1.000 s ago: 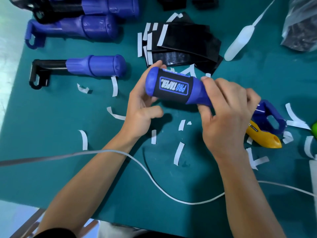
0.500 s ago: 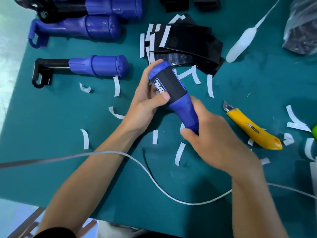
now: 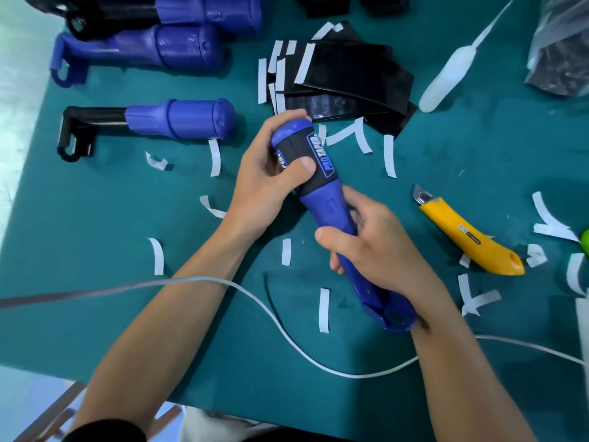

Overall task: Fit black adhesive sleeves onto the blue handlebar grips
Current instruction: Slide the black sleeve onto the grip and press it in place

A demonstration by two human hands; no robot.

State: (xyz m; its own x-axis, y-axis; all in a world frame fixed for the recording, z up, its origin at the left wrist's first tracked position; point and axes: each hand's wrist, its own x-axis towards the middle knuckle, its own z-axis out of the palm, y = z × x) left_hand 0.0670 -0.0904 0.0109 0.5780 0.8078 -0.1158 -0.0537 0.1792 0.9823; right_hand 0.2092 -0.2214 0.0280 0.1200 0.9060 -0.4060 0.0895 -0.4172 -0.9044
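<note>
So, clutter first. We've got a pile of glossy black sleeves (image 3: 350, 74) toward the far edge, just beyond the hands, with white backing tabs sticking out of it. Peeled paper strips (image 3: 324, 309) are scattered everywhere, some flat, some curled. A yellow utility knife (image 3: 471, 237) lies toward the right edge with its blade out. A white squeeze bottle (image 3: 446, 78) with a long thin nozzle lies beside the pile. A crinkly clear plastic bag (image 3: 564, 49) of dark stuff fills the far right corner. Over in the far left corner we see bare grips (image 3: 178, 49) stacked together. One more spare grip (image 3: 181, 119) lies alone, mounted on a black bracket. A white cable (image 3: 287, 330) loops along the near side, over the left forearm and under the right one.

The worktop (image 3: 95, 202) is a matte teal mat, with pale floor past its left edge.

The blue grip (image 3: 325, 208) we're working on is mid-worktop, smooth and moulded, fat rounded end toward the far edge. The black sleeve (image 3: 298, 146) is wrapped round that fat end, seam showing, with blue PRO TAPER lettering. Our left hand (image 3: 267, 173) curls round it, thumb pressing on the sleeve. Our right hand (image 3: 376, 247) grips the narrower shaft, and the wrist hides part of the bottom end.
</note>
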